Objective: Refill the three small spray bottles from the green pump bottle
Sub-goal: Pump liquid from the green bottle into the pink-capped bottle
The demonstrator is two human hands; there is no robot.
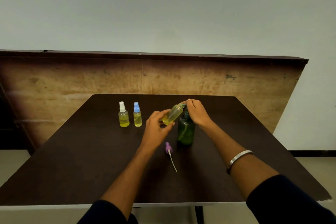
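Note:
The green pump bottle [186, 131] stands upright on the dark table [91, 160], right of centre. My right hand [197, 112] rests on its pump head with curled fingers, hiding the head and spout. My left hand [157, 125] grips an uncapped small clear bottle [173, 114] with yellow liquid, tilted so its mouth meets the pump spout. That bottle's purple spray cap [168, 148] with its dip tube lies on the table in front. Two capped spray bottles stand at the left: a white-capped one [123, 115] and a blue-capped one [137, 115], both part full of yellow liquid.
A worn wooden panel [163, 78] rises behind the table's far edge, with a pale wall above. The table's near edge runs just below my forearms. A metal bangle [238, 160] sits on my right wrist.

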